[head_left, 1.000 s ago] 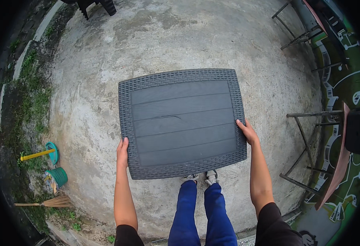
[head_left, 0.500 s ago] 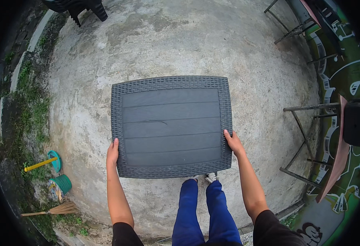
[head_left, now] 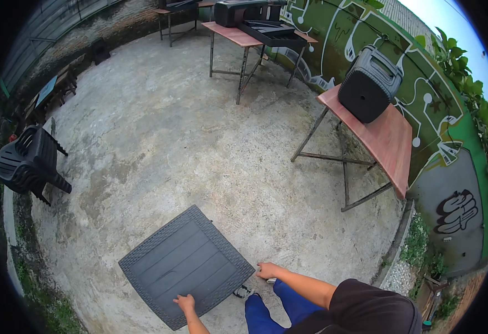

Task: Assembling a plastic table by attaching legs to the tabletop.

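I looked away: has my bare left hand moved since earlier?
Yes: against the dark-grey, woven-rimmed rectangular tabletop, your left hand shifted rightward, inward from the left rim.

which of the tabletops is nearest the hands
The dark grey tabletop with the woven-pattern border, low in the picture: the left hand is over it, while the pink tabletops are farther off.

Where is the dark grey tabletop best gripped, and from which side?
The tabletop is probably best held two-handed, by opposite edges of its woven rim, from the side nearest the blue trousers: it is broad, flat and shows no handle.
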The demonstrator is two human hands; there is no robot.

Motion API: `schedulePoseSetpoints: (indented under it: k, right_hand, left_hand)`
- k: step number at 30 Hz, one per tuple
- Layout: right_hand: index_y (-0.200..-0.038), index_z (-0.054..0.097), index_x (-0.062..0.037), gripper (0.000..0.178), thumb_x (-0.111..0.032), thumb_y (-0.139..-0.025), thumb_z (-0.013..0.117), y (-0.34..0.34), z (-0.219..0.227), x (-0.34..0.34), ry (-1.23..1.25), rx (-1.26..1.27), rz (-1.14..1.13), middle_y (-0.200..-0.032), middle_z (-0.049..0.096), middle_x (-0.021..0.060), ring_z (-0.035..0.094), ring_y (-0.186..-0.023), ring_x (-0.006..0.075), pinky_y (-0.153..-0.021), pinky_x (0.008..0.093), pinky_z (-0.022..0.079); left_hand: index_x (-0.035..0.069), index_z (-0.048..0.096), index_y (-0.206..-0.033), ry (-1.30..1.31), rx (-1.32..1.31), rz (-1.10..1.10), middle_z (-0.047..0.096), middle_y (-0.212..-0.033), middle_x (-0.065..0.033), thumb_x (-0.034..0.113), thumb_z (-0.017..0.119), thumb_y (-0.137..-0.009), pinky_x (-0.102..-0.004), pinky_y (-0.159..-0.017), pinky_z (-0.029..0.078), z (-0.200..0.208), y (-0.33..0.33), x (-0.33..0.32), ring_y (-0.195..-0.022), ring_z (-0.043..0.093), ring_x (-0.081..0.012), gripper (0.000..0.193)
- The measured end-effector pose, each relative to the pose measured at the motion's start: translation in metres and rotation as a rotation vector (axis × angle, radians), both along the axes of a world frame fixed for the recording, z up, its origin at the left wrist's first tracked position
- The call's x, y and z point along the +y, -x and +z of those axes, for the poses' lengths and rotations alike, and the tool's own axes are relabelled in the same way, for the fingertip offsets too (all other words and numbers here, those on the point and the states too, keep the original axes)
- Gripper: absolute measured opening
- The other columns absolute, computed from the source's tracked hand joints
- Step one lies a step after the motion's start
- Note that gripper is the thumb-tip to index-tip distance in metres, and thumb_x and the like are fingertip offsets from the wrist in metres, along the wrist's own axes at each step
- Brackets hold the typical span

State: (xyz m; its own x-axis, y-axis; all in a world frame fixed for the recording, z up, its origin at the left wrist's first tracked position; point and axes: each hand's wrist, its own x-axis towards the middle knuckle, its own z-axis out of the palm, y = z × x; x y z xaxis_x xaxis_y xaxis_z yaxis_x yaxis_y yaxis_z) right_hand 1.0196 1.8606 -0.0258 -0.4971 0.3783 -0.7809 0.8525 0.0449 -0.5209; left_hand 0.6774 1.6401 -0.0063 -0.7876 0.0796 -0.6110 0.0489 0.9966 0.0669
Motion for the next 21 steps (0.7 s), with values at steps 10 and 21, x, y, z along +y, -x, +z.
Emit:
schedulePoseSetpoints:
  k: [10, 21]
  right_hand:
    - [-0.134, 0.053, -0.0055, 0.067, -0.05, -0.084, 0.06, -0.184, 0.031, 0.048, -0.016, 0.004, -0.076, -0.123, 0.062, 0.0213, 0.06, -0.113, 0.0378, -0.097, 0.0416, 0.047]
    - [-0.13, 0.055, -0.0003, 0.057, -0.033, -0.085, 0.064, -0.387, 0.052, 0.266, 0.003, -0.103, -0.626, -0.103, 0.07, 0.015, 0.07, -0.084, 0.0236, -0.071, 0.0359, 0.057]
  left_hand:
    - [-0.001, 0.048, -0.137, -0.151, -0.383, -0.657, 0.03, -0.149, -0.0315, 0.031, 0.06, -0.081, -0.041, -0.109, 0.037, 0.063, -0.261, 0.224, -0.13, 0.044, -0.0439, 0.065]
    - [0.0, 0.052, -0.134, -0.226, -0.244, -0.706, 0.048, -0.139, -0.0254, 0.031, 0.059, -0.082, -0.0422, -0.105, 0.041, 0.06, -0.289, 0.431, -0.124, 0.05, -0.0412, 0.061]
